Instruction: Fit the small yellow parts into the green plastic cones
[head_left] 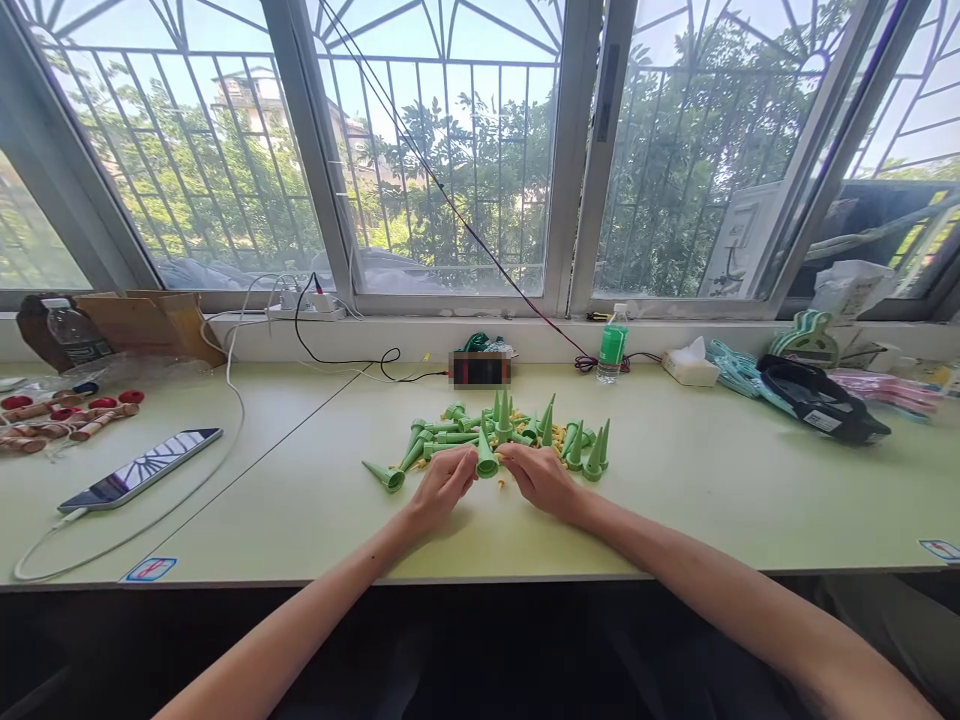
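Observation:
My left hand [448, 478] is closed on a hollow green plastic watering spike [487, 463], its round open end facing me and its point away. Right beside it, my right hand [541, 480] is pinched; a small yellow piece [503, 457] seems to show at its fingertips, partly hidden. Beyond both hands lies a pile of similar green spikes [450, 437], some upright and some on their sides. Small yellow pieces [559, 436] are mixed among them. One loose yellow bit [502, 484] rests on the table between my wrists. A single spike [384, 476] lies left of my left hand.
On the left are a phone [142, 470] on a white cable and wooden toys with red balls [103, 404]. A green-labelled bottle [613, 345], a tissue pack [690, 363] and a black strapped item [821, 402] stand to the right. A power strip [306, 306] sits below the window.

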